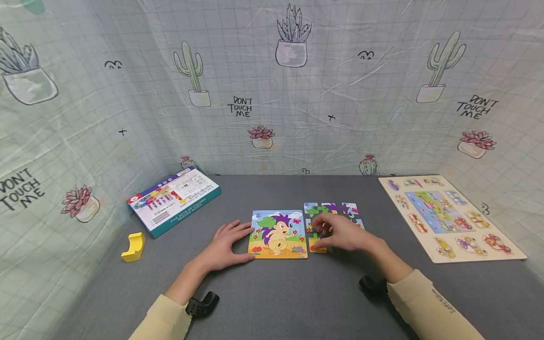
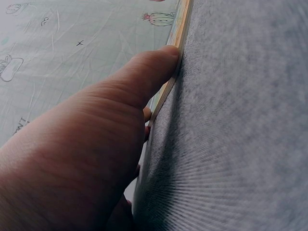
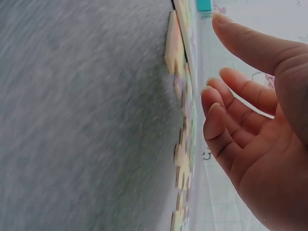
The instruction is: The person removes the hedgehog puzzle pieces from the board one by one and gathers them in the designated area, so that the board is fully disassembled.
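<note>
A square hedgehog picture puzzle board [image 1: 278,231] lies flat in the middle of the table. My left hand [image 1: 229,246] rests at its left side, fingers spread, with the thumb touching the board's edge [image 2: 182,45] in the left wrist view. Right of the board lie several loose jigsaw pieces [image 1: 313,209] with bits of a similar picture. My right hand [image 1: 346,232] is above these pieces and partly hides them. In the right wrist view its fingers [image 3: 240,113] are loosely bent, thumb apart, with nothing between them; the pieces [image 3: 182,161] lie below on the table.
A bead game box [image 1: 176,200] lies at the back left, with a yellow curved block [image 1: 133,247] nearer the front. On the right is a large wooden picture board [image 1: 450,224]. A printed curtain [image 1: 272,85] encloses the grey table [image 1: 289,297].
</note>
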Demonstrator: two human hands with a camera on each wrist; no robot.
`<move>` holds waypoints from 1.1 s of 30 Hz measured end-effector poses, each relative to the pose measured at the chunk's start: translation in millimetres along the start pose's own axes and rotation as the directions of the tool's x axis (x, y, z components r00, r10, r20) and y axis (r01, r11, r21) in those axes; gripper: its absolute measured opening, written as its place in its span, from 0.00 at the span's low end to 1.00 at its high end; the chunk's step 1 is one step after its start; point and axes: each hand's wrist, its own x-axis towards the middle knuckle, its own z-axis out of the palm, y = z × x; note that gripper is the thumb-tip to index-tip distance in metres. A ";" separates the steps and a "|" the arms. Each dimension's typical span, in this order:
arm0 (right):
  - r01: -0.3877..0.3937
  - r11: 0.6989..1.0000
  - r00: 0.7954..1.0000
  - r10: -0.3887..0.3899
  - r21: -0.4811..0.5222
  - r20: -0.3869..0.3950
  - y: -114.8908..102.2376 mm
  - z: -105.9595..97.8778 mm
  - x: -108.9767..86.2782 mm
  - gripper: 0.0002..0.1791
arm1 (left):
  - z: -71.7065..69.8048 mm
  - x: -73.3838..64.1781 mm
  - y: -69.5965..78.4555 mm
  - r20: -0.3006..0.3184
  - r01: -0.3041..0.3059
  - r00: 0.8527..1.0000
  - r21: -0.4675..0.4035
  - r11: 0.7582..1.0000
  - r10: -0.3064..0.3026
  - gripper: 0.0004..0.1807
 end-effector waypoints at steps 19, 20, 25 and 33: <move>0.102 0.989 0.993 -0.108 0.111 0.047 -26.6 19.9 27.4 0.27 | -1.4 -0.6 2.1 0.008 0.002 1.000 -0.003 1.000 -0.002 0.40; 0.110 0.988 0.992 -0.115 0.107 0.048 -27.6 21.1 29.4 0.26 | -1.4 -0.6 2.0 0.010 0.003 1.000 -0.005 1.000 -0.003 0.40; 0.116 0.989 0.991 -0.122 0.093 0.062 -32.8 26.6 37.3 0.24 | -1.0 -0.4 1.2 0.007 0.000 1.000 -0.007 1.000 0.000 0.40; 0.070 0.991 0.992 -0.081 0.117 0.098 -39.3 35.6 45.4 0.26 | -0.4 0.6 0.8 0.006 0.007 1.000 -0.004 1.000 -0.007 0.40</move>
